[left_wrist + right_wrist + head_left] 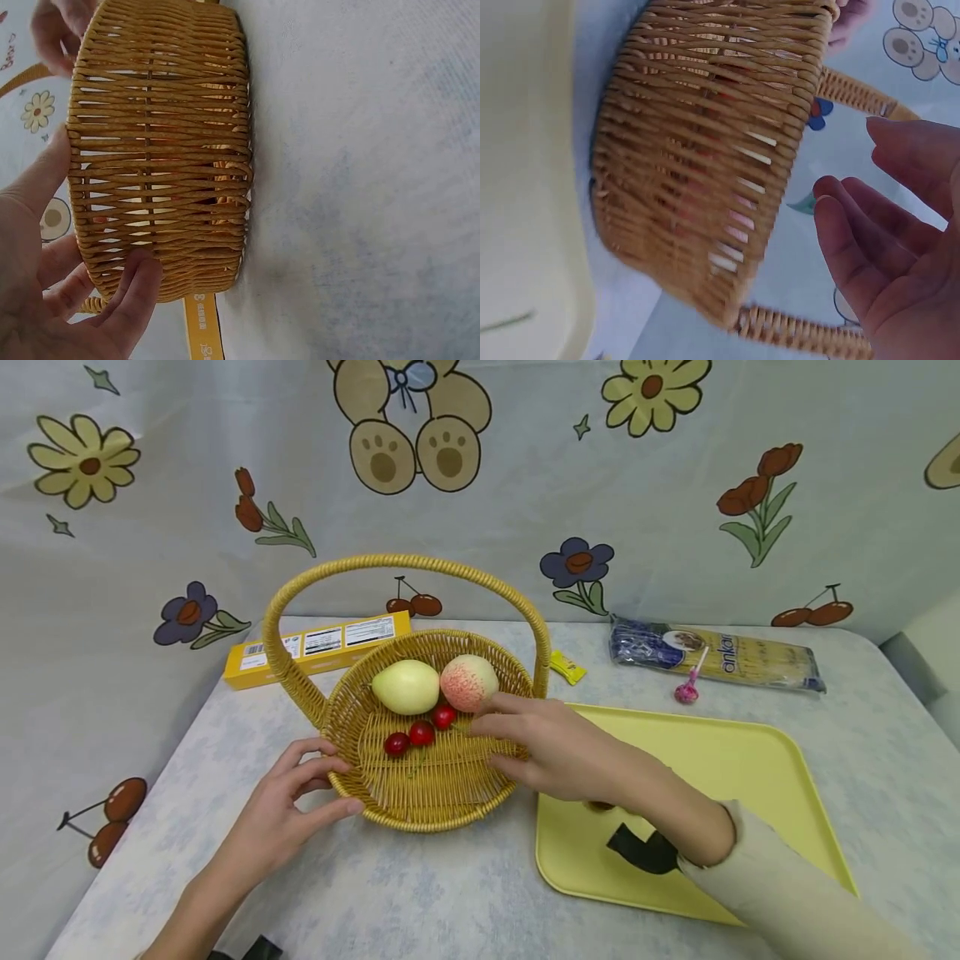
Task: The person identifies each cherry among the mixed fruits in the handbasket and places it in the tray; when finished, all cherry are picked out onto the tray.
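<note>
A wicker basket (420, 822) with a tall handle stands on the table. Inside it lie a pale yellow-green pear (406, 687), a pinkish peach (467, 685) and three red cherries (422, 733). My left hand (281, 806) holds the basket's near left side; in the left wrist view its thumb is at the rim and fingers press the woven wall. Over the right rim hovers my right hand (551, 747), fingers bent loosely and pointing toward the peach. The right wrist view shows nothing between thumb and fingers (844, 247).
A yellow tray (712, 760) lies at right, partly beneath my right forearm, with a small brown item (600, 807) on it. Behind are a yellow box (322, 647), a wrapped candy (567, 667), a lollipop (687, 690) and a pasta packet (716, 653). A printed cloth hangs at the back.
</note>
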Demonstrator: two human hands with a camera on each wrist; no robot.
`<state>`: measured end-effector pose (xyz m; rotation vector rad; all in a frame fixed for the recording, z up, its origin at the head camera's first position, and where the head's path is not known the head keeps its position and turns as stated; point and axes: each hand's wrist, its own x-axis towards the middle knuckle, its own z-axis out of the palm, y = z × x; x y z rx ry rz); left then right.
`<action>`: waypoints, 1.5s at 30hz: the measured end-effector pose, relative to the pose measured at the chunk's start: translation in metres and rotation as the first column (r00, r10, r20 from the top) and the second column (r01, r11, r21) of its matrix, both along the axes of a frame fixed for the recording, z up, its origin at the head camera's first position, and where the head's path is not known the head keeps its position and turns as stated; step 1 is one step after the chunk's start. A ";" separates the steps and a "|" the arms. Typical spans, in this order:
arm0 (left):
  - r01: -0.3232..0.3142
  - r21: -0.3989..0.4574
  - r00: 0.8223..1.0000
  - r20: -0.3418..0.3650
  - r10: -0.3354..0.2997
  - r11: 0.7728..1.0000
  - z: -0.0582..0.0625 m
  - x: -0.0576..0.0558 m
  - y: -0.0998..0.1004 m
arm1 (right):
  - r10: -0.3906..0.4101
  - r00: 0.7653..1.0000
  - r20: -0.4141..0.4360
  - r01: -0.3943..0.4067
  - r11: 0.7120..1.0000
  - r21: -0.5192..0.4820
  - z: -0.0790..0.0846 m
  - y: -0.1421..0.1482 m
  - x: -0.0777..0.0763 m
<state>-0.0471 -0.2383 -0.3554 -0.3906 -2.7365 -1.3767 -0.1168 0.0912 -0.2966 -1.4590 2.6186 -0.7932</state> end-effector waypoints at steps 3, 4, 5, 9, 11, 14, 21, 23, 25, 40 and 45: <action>0.005 0.014 1.000 0.007 -0.005 1.000 -0.001 -0.001 -0.001 | 0.035 0.999 0.029 -0.036 0.998 0.044 -0.001 -0.022 -0.013; 0.005 0.015 1.000 0.008 -0.005 1.000 -0.001 -0.001 -0.001 | 0.048 0.998 0.038 -0.050 0.997 0.059 -0.001 -0.029 -0.017; 0.006 0.016 1.000 0.009 -0.006 1.000 -0.001 -0.001 -0.001 | 0.060 0.997 0.049 -0.063 0.996 0.070 -0.003 -0.035 -0.021; 0.012 0.013 1.000 0.014 -0.012 1.000 -0.001 -0.002 -0.002 | 0.095 0.991 0.094 -0.106 0.987 0.121 -0.012 -0.056 -0.034; 0.017 0.013 1.000 0.016 -0.018 1.000 -0.002 -0.002 -0.003 | 0.098 0.988 0.121 -0.117 0.980 0.158 -0.018 -0.064 -0.039; 0.022 0.012 1.000 0.013 -0.022 1.000 -0.002 -0.003 -0.003 | 0.091 0.985 0.146 -0.123 0.966 0.227 -0.026 -0.074 -0.045; 0.032 0.014 0.999 -0.005 -0.032 0.999 -0.003 -0.005 -0.004 | 0.062 0.982 0.178 -0.119 0.936 0.331 -0.038 -0.089 -0.052; 0.035 0.014 0.999 -0.009 -0.035 0.999 -0.003 -0.005 -0.004 | 0.061 0.982 0.178 -0.120 0.931 0.344 -0.040 -0.091 -0.053; 0.037 0.014 0.999 -0.009 -0.037 0.999 -0.003 -0.005 -0.004 | 0.059 0.983 0.174 -0.119 0.928 0.354 -0.042 -0.092 -0.053; 0.042 0.010 0.998 -0.036 -0.041 0.999 -0.004 -0.004 -0.004 | 0.073 0.984 0.161 -0.117 0.952 0.283 -0.036 -0.087 -0.050; 0.039 0.008 0.999 -0.031 -0.039 0.999 -0.004 -0.004 -0.004 | 0.087 0.983 0.160 -0.118 0.973 0.197 -0.030 -0.078 -0.048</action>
